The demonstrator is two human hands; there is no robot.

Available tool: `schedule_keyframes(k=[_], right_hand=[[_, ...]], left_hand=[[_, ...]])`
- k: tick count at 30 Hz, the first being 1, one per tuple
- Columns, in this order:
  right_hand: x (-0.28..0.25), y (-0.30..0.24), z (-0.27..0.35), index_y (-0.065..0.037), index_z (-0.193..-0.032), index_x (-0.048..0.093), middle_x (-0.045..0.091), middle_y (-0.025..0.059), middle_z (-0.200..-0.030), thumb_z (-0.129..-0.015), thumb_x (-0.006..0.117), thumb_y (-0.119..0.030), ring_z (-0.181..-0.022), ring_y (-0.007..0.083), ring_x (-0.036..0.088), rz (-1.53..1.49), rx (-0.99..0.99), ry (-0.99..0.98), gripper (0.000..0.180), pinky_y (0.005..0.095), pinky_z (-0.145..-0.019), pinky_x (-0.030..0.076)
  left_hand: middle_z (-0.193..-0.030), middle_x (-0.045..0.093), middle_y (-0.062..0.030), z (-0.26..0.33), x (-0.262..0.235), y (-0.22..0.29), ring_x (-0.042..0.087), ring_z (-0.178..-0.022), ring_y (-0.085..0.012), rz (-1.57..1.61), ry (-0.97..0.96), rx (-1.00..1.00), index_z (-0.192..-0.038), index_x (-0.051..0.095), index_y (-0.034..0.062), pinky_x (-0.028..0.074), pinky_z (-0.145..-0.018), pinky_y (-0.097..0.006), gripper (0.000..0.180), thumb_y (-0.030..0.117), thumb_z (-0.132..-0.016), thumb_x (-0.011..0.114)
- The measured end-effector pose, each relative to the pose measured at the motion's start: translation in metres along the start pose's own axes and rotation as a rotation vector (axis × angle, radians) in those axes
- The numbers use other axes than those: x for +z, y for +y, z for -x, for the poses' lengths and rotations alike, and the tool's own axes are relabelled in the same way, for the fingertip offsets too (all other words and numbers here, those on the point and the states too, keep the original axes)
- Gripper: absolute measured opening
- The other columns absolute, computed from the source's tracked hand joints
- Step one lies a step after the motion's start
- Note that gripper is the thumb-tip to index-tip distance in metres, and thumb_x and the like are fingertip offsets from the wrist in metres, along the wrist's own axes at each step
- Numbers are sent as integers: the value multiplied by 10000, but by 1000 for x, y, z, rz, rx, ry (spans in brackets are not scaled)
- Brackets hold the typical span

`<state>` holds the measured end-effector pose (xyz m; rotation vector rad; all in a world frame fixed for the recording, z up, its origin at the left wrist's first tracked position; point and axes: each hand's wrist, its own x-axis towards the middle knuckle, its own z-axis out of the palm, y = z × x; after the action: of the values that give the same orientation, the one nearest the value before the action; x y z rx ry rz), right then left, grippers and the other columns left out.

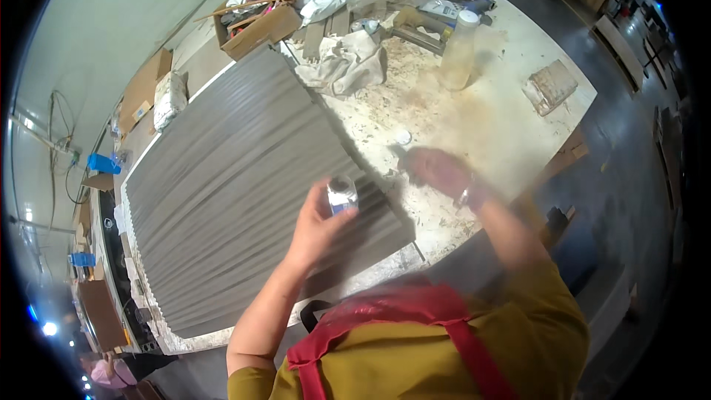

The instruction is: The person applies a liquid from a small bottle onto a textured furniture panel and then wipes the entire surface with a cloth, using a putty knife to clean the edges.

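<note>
My left hand (pixel 316 224) is closed around a small silver-and-blue can or bottle (pixel 343 198) with a dark round top. It is held above the near right part of a large grey ribbed panel (pixel 222 185), which lies flat on the worktable (pixel 511 141). Just right of the panel's edge hovers my right hand (pixel 442 171), smeared by motion, so its fingers are unclear. A small round white cap (pixel 403 136) lies on the dusty tabletop beyond that hand.
A cloudy plastic bottle (pixel 459 55) stands at the back right. Near the right corner lies a worn block (pixel 551 87). A crumpled cloth (pixel 344 63), an open cardboard box (pixel 263 31), tools and plastic bags clutter the far end. A person (pixel 115 372) is at lower left.
</note>
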<state>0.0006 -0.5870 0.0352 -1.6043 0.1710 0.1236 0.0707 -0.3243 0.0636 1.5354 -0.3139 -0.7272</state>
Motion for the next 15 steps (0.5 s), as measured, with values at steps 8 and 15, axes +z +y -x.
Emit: schedule_keyframes(k=[8, 15], right_hand=[[-30, 48, -50, -128, -1267, 532, 592, 141, -1219, -872, 586, -370, -1117, 296, 567, 835, -6, 330, 467, 381, -950, 442], [-28, 49, -54, -65, -1091, 575, 665, 164, -952, -827, 667, -353, -917, 288, 633, 749, 84, 207, 401, 372, -793, 485]], left_hand=[[-1116, 576, -68, -18, 11, -5, 563, -1005, -146, -43, 1, -24, -1300, 415, 22, 464, -881, -296, 585, 0, -789, 699], [-1089, 577, -57, -27, 8, -14, 620, -979, -209, 38, -73, 30, -1251, 431, 60, 490, -810, -304, 548, 35, -790, 725]])
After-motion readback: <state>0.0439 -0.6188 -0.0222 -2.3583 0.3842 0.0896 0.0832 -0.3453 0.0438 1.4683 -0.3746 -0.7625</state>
